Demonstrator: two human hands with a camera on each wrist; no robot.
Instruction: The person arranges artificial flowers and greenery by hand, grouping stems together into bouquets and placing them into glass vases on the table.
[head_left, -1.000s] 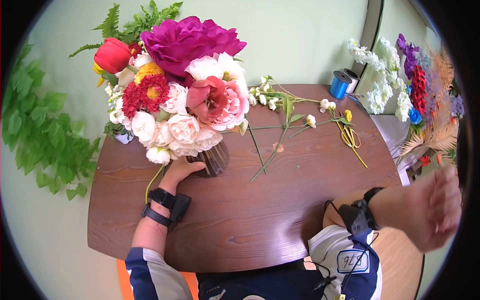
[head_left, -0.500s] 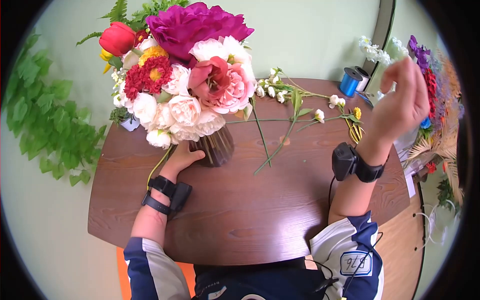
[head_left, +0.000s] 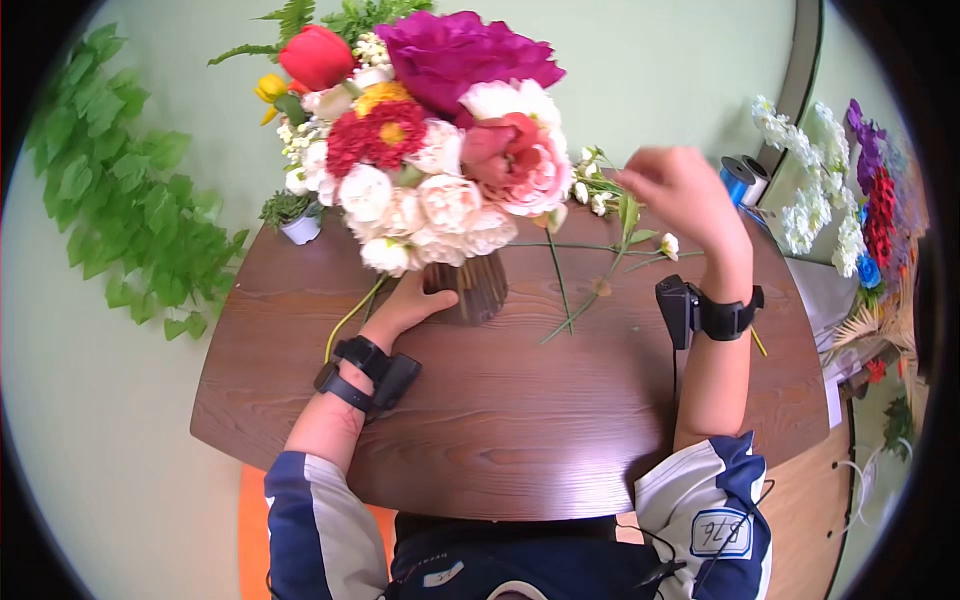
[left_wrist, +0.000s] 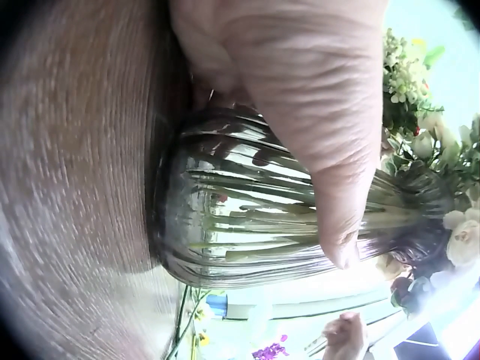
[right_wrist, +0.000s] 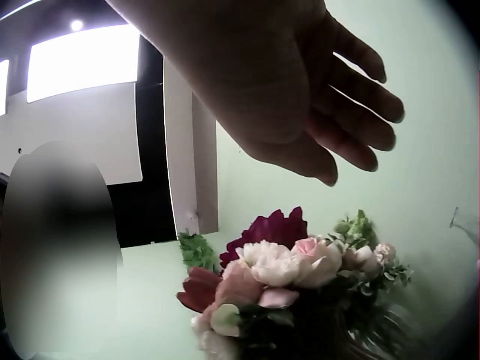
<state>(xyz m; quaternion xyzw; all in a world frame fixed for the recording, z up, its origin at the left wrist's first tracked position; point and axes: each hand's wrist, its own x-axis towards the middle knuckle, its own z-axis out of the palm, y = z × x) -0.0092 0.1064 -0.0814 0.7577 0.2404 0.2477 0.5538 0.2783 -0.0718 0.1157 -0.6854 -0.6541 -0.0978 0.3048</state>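
Note:
A ribbed glass vase [head_left: 480, 290] stands on the table, stems visible through its wall in the left wrist view. My left hand [head_left: 408, 305] grips its left side, the thumb [left_wrist: 341, 217] lying across the glass. Above the rim spreads a bouquet with a large purple bloom [head_left: 465, 62], a red tulip [head_left: 316, 57] and pale pink roses [head_left: 448, 203]. My right hand [head_left: 690, 195] is raised right of the bouquet, holding nothing. In the right wrist view its fingers [right_wrist: 360, 112] are apart and slightly bent, above the flowers.
Loose green stems and a white bud [head_left: 669, 245] lie on the brown table [head_left: 520, 410]. A blue ribbon spool [head_left: 737, 178] sits at the back right, and a small potted plant [head_left: 300, 228] at the back left. More flowers [head_left: 845, 240] stand beyond the right edge.
My right hand has come from the far right, up and then left toward the bouquet. My left hand has kept its hold on the vase. The head view has shifted.

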